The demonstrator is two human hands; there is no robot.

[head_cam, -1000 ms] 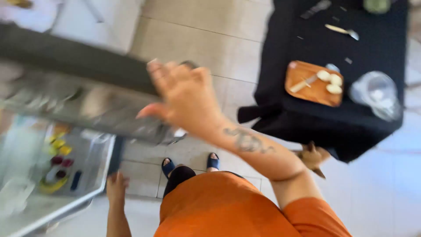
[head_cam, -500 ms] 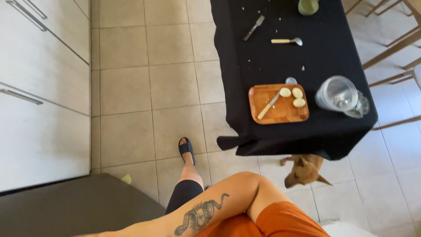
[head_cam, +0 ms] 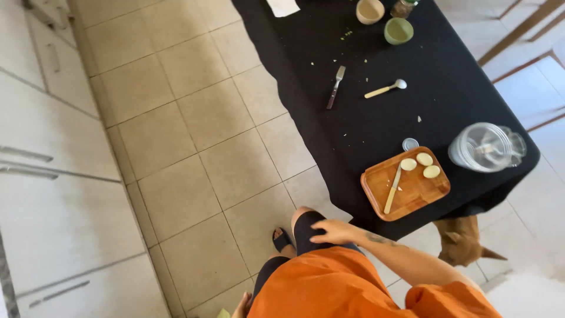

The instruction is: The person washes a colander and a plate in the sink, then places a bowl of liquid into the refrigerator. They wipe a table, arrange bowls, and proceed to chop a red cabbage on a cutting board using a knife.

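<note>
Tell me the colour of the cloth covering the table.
Black, seen plainly in the head view: the black tablecloth under the wooden cutting board.

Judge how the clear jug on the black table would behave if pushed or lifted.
The clear jug looks like thin glass or plastic, so probably light, perhaps fragile. It sits near the black table edge, so a push could tip it off. Its smooth wall may be slippery.

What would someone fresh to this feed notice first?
Likely the black-clothed table at upper right, with a wooden cutting board near its front edge carrying three pale slices and a knife; a clear jug stands right of it. Next, the orange garment at the bottom with the right hand empty above it, and a small tan dog under the table corner.
</note>
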